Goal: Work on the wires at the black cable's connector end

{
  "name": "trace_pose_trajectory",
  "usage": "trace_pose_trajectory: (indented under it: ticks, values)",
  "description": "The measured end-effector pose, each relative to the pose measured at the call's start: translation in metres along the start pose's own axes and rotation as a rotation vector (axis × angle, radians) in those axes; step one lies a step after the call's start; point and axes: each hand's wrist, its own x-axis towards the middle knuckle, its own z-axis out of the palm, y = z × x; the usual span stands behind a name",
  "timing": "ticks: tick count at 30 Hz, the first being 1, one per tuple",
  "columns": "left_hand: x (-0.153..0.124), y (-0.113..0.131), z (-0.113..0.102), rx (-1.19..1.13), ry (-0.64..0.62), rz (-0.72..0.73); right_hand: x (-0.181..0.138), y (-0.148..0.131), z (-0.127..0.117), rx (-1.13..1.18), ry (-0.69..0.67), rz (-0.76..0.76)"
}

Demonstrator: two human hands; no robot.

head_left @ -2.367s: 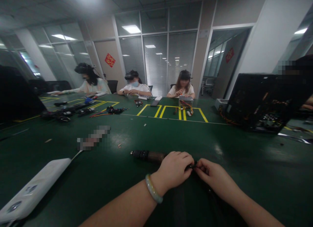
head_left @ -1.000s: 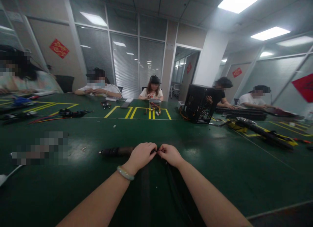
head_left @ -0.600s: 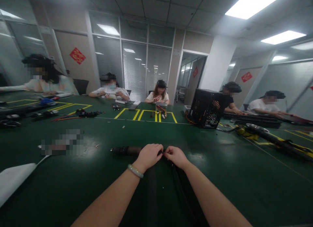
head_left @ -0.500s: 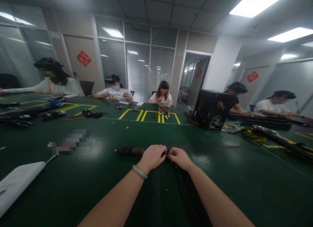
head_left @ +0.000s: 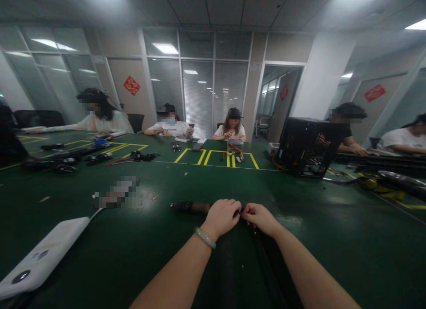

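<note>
My left hand (head_left: 222,217), with a pale green bracelet on its wrist, is curled closed on the green table (head_left: 333,238). My right hand (head_left: 260,218) meets it fingertip to fingertip in a pinch. Between the fingertips sits a small dark part too small to name. A dark cylindrical tool (head_left: 191,207) lies just left of my left hand, partly hidden behind it. Dark cables (head_left: 262,264) run from my hands back toward me between my forearms.
A white flat device (head_left: 43,255) lies at the near left. A black open computer case (head_left: 308,147) stands at the right. Dark parts and wires (head_left: 83,158) lie far left, yellow floor-tape marks (head_left: 216,158) mid-table. Several people sit working along the far and right sides.
The view has swung left and back, so the table contents shift sideways. My two hands stay pinched together at the same spot by the dark tool.
</note>
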Motion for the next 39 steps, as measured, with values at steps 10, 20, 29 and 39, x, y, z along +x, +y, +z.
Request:
trace_pose_trajectory:
  ticks: [10,20,29,39]
  values:
    - [0.002,-0.005,0.004,-0.054,0.003,-0.002,-0.008,-0.004,0.000,-0.052,0.020,0.004]
    - [0.004,-0.012,0.006,-0.072,-0.009,0.017,-0.007,-0.009,-0.005,-0.126,-0.033,0.004]
    - [0.002,-0.014,0.007,-0.088,0.007,0.011,-0.008,-0.017,-0.007,-0.101,-0.104,0.073]
    - [0.000,-0.015,0.005,-0.073,-0.006,0.029,-0.008,-0.013,-0.009,-0.145,-0.147,0.101]
